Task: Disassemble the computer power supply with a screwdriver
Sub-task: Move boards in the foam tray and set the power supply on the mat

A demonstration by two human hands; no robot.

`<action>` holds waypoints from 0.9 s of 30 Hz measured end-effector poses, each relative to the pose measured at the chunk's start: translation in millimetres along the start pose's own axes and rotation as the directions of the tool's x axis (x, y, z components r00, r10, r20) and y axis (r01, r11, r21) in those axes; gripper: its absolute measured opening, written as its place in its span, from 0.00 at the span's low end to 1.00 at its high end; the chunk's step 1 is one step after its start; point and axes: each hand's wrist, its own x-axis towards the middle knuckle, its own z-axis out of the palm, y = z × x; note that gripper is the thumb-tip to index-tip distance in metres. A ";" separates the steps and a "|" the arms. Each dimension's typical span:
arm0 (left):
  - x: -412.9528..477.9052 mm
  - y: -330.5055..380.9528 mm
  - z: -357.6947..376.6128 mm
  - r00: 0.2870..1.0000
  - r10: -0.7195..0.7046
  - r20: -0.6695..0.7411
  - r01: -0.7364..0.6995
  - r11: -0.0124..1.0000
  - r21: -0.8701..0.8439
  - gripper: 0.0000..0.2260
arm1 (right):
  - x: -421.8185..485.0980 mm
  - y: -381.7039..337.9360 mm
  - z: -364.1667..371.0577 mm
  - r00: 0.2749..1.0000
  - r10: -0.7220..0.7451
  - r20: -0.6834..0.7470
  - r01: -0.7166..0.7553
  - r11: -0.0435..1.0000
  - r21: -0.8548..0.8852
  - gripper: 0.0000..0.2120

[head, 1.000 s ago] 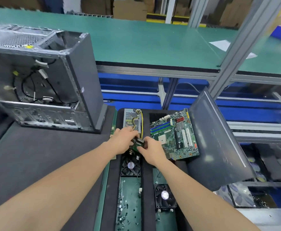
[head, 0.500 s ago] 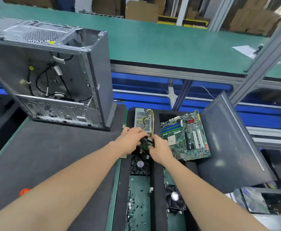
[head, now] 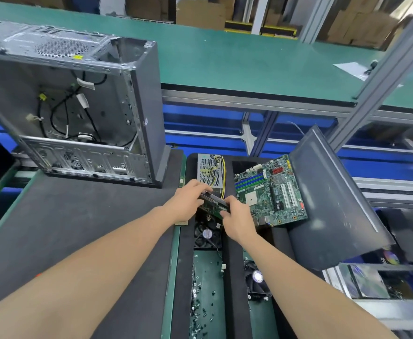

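A small green circuit card (head: 214,204) is gripped at both ends, the left hand (head: 188,201) curled round its far end and the right hand (head: 237,216) round its near end. It is held just above a divided tray (head: 232,265). The power supply (head: 210,173), a perforated silver box with yellow wires, is found at twelve o'clock from the hands, lying in the tray's far compartment, just beyond the card.

The step in hand is judged to be the setting aside of this card, not work on the supply itself, whose housing appears closed. For the next move both hands would have to be freed and a screwdriver fetched; none can be made out here.

Counted: one power supply; one card; one motherboard (head: 271,189) at two o'clock from the hands; one opened computer case (head: 78,106) at ten o'clock, standing on the dark tabletop (head: 78,228); one side panel (head: 335,204) at three o'clock, propped at a tilt; two fans, the nearer fan (head: 257,277) and the farther fan (head: 206,234), at five and six o'clock; loose screws (head: 203,302), too many and too small to be counted.
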 end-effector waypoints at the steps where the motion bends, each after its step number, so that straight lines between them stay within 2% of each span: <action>1: -1.3 1.1 -0.7 1.000 -0.008 -0.013 0.008 1.000 -0.006 0.18 | -3.0 -0.9 -0.1 1.000 -0.001 -0.014 0.001 1.000 0.003 0.09; 5: -5.6 3.8 -3.9 0.998 -0.024 -0.049 0.022 0.998 -0.055 0.15 | -9.7 -4.9 -5.8 0.999 -0.007 -0.043 0.007 1.000 0.003 0.12; 10: -8.7 9.2 -1.4 0.997 0.003 -0.083 -0.008 0.999 -0.053 0.10 | -21.8 -6.1 -19.6 1.000 -0.028 -0.002 0.028 0.999 -0.023 0.12; 14: -11.0 11.6 0.6 0.997 0.063 -0.040 -0.060 0.996 0.069 0.09 | -37.0 -1.3 -26.2 0.999 -0.010 0.052 0.013 0.999 -0.049 0.10; 17: -12.2 16.3 -3.6 0.989 0.131 0.062 -0.138 0.983 0.119 0.10 | -51.2 2.1 -30.9 0.996 -0.016 0.087 0.020 0.999 -0.045 0.10; 21: -15.1 32.6 -4.3 0.935 0.244 0.258 -0.292 0.942 0.167 0.10 | -69.8 1.1 -34.1 0.972 0.022 0.232 -0.002 0.996 -0.088 0.17; 23: -17.4 44.6 1.4 0.881 0.293 0.372 -0.383 0.903 0.195 0.11 | -79.1 2.6 -31.5 0.955 0.095 0.281 -0.081 0.995 -0.061 0.16; 27: -22.0 57.2 20.3 0.783 0.330 0.527 -0.494 0.845 0.206 0.19 | -95.5 14.6 -20.7 0.901 0.238 0.364 -0.306 0.942 0.141 0.15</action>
